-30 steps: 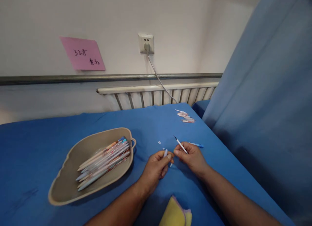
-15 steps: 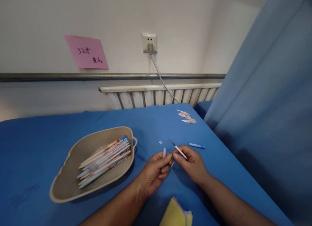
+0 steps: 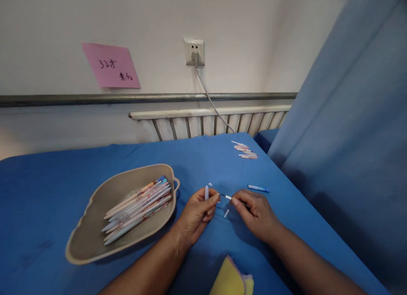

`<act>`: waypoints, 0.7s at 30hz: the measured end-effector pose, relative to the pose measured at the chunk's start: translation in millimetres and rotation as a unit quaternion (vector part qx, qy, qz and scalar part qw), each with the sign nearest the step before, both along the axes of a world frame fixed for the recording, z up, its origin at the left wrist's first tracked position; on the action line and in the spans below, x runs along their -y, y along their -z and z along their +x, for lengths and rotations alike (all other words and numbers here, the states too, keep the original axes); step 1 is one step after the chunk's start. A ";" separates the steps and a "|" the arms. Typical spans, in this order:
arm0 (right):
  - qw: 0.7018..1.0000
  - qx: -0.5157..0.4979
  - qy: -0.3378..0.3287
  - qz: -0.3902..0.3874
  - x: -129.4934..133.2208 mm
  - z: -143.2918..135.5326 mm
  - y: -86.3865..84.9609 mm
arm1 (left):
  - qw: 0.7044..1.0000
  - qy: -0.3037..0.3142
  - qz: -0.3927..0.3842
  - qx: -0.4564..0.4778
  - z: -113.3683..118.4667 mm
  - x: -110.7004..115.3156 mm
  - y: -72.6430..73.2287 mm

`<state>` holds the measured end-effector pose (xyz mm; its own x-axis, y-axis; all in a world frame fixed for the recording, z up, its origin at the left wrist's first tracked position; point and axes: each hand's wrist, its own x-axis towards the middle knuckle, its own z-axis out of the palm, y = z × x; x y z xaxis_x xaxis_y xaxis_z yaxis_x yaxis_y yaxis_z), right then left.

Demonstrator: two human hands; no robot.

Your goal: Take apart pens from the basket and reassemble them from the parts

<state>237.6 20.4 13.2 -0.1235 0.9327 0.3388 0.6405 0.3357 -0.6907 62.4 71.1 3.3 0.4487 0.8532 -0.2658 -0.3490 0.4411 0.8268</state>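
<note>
My left hand (image 3: 197,214) is closed round a pale lavender pen part (image 3: 206,192), whose rounded end sticks up past the fingers. The thumb and forefinger pinch at a spot where a tiny piece may be; I cannot make it out. My right hand (image 3: 252,210) grips a thin pen refill (image 3: 227,197), white with a dark narrow tip that points left at the left fingertips. Below the gap between the hands lies a short white piece (image 3: 227,213) on the blue cloth. Tiny white bits (image 3: 210,184) rest just beyond my left hand.
A beige tray (image 3: 76,249) with several pens (image 3: 140,210) stands at left. A blue pen part (image 3: 258,188) lies beyond my right hand, and thin sticks (image 3: 245,150) are grouped farther back. A yellow cloth (image 3: 230,280) is near me. A blue curtain (image 3: 346,116) hangs at right.
The refill in my right hand has swung from slanting up to nearly level, its tip now at my left fingertips. My left hand has shifted slightly left, exposing the white piece on the cloth.
</note>
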 end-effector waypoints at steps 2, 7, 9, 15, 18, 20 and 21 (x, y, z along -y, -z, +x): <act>1.000 0.005 0.002 0.000 -0.6 1.0 0.6 | 1.000 -0.001 0.012 -0.009 0.0 -0.1 -0.3; 1.000 0.006 -0.002 0.004 -1.8 2.6 1.4 | 0.999 -0.005 0.036 -0.020 -0.8 -1.8 -0.1; 1.000 0.006 -0.002 0.007 -1.6 2.5 0.8 | 0.999 -0.008 0.044 -0.028 -0.7 -2.3 0.2; 1.000 0.014 0.000 -0.004 -0.3 2.7 -0.5 | 0.997 -0.014 0.051 -0.047 0.4 -3.0 -1.4; 1.000 0.013 -0.001 -0.008 -0.3 3.4 -0.7 | 0.997 -0.018 0.059 -0.049 0.6 -2.9 -2.7; 1.000 0.012 -0.003 -0.009 -0.7 3.8 -0.4 | 0.996 -0.027 0.063 -0.049 0.6 -2.6 -3.1; 1.000 0.012 -0.004 -0.010 -0.9 3.9 -0.2 | 0.996 -0.029 0.064 -0.048 0.6 -2.4 -3.2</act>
